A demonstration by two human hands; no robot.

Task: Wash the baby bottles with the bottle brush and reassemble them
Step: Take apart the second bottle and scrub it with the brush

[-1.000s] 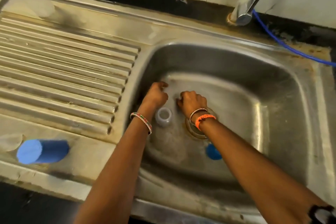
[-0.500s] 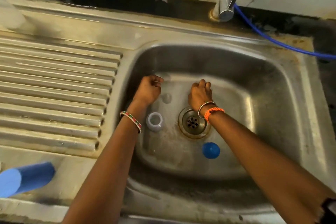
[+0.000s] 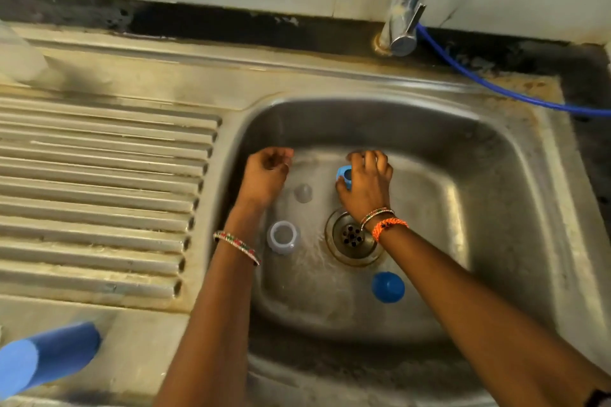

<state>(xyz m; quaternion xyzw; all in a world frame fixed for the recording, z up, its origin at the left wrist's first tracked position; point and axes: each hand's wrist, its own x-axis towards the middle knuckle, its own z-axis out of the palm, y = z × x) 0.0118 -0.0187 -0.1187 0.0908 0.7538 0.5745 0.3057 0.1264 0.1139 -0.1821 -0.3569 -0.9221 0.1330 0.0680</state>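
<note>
Small blue plastic ring (image 3: 344,172) pinched in right hand (image 3: 365,188) at steel sink basin (image 3: 479,208) 12 o'clock, clear bottle (image 3: 282,236) at drain's (image 3: 352,236) 9 o'clock, left hand (image 3: 266,175) loosely curled, grasping nothing, blue cap (image 3: 387,286) at 5 o'clock.

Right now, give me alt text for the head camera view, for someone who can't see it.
Over a steel sink, the right hand grips a blue bottle ring; the left hand hangs loosely curled. A clear bottle, clear teat and blue cap lie around the drain.
</note>
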